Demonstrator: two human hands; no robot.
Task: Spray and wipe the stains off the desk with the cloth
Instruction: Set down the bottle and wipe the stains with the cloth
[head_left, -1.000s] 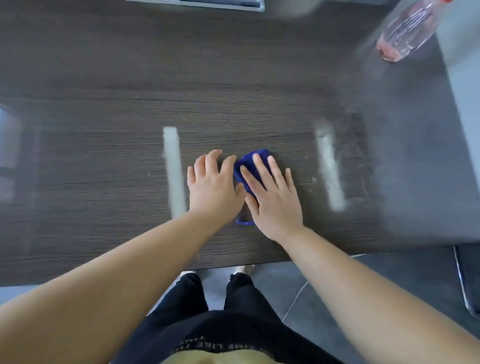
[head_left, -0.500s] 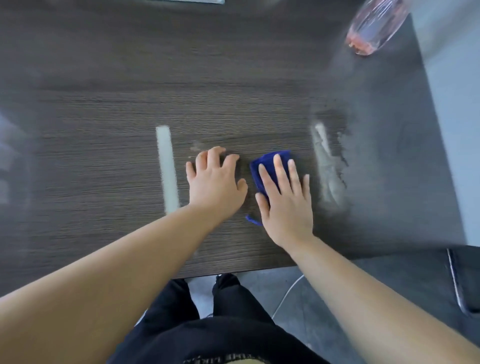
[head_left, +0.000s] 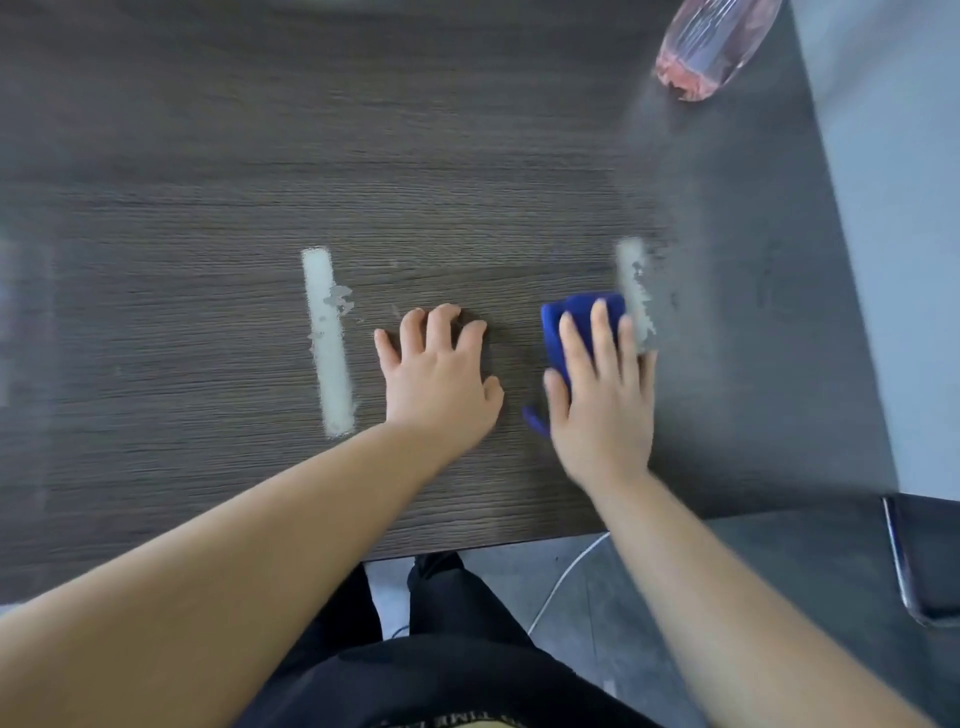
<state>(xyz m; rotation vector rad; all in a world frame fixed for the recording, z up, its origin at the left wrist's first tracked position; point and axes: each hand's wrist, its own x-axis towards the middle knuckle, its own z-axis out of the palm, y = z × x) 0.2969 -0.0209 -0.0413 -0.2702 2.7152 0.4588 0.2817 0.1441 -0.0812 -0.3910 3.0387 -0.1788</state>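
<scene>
Your dark wood-grain desk (head_left: 467, 156) fills most of the view, its near edge just above your legs. Your left hand (head_left: 441, 384) lies flat on the desk near the middle of that edge, fingers (head_left: 441, 325) spread and holding nothing. Just beside it, your right hand (head_left: 605, 410) presses palm-down on the blue cloth (head_left: 579, 319), fingers slightly spread over it, not pinching. The cloth touches the smeared pale stain (head_left: 635, 291) on its right side. A second, longer pale stain (head_left: 327, 343) sits left of your left hand, mostly whole. The clear spray bottle (head_left: 711, 47) with pink liquid stands at the far right corner.
</scene>
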